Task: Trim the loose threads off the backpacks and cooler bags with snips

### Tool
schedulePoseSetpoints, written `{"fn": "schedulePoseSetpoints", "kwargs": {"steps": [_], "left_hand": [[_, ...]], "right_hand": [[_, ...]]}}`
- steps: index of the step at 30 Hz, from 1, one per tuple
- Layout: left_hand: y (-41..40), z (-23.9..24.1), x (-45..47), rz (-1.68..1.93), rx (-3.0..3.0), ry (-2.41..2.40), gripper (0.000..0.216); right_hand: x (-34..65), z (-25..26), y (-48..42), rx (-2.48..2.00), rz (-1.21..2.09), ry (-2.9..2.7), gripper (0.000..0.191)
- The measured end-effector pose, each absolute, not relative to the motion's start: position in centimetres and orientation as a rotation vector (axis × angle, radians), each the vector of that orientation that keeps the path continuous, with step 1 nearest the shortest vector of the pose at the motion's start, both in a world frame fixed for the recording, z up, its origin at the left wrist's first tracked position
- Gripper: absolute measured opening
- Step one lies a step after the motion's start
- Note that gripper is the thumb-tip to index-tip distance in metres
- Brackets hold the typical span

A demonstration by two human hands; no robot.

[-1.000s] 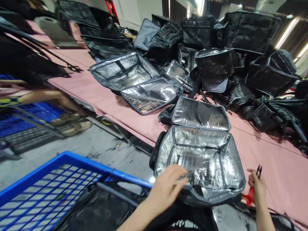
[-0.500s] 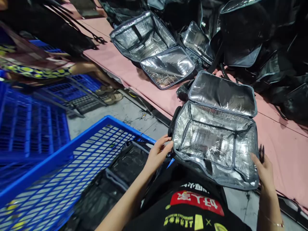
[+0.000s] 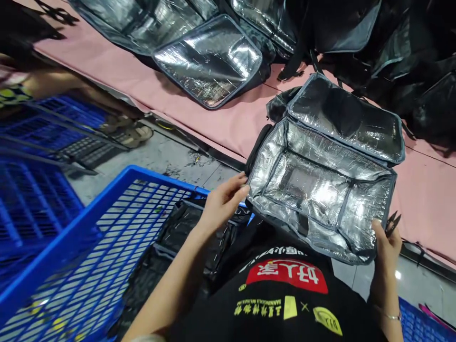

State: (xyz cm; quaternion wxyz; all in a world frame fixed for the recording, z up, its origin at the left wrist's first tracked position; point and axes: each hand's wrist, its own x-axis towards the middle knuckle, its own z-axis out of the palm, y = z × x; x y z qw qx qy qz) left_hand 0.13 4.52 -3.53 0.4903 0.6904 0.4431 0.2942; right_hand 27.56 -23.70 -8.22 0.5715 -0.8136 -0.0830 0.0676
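An open cooler bag [image 3: 320, 185] with silver foil lining and a grey rim is held up in front of me, its lid [image 3: 347, 118] flipped back. My left hand [image 3: 223, 202] pinches the bag's left rim. My right hand [image 3: 386, 242] grips the near right corner of the bag and also holds small black snips [image 3: 392, 222] whose tips stick up past the fingers. The bag's black outer side faces my black printed shirt.
A blue wire basket [image 3: 89, 251] with dark bags in it sits at lower left. A pink-covered table [image 3: 228, 118] carries another open foil-lined bag [image 3: 210, 57] and a heap of black bags [image 3: 409, 47]. Another person's leg and sandalled foot [image 3: 128, 133] are at left.
The bag has been drawn off the pink table toward me and lifted. My left hand shifted from the bag's near edge to its left rim; my right hand took hold of the right corner.
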Motion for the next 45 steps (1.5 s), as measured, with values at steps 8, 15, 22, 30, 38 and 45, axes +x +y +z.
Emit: {"fn": "schedulePoseSetpoints", "kwargs": {"steps": [8, 15, 22, 30, 38, 45], "left_hand": [[1.4, -0.8, 6.5, 0.324, 2.171, 0.822, 0.036], [-2.0, -7.3, 9.8, -0.183, 1.997, 0.576, 0.038], [-3.2, -9.0, 8.5, 0.034, 1.504, 0.734, 0.042], [-5.7, -10.3, 7.1, 0.089, 1.331, 0.696, 0.037], [-6.1, -10.7, 7.0, 0.121, 1.348, 0.745, 0.035], [-5.9, -10.7, 7.0, 0.131, 1.386, 0.761, 0.036]], "right_hand": [[28.7, -5.5, -21.3, -2.207, 0.111, -0.342, 0.050], [25.7, -1.4, -19.9, -2.367, -0.211, -0.440, 0.053], [21.9, -4.6, -15.5, -1.987, 0.571, -0.842, 0.027], [21.7, -10.6, -19.1, -2.001, 0.916, -0.701, 0.022], [21.4, -9.3, -19.3, -1.998, 0.926, -0.957, 0.018], [21.4, -8.9, -19.0, -2.052, 0.830, -1.024, 0.018]]}}
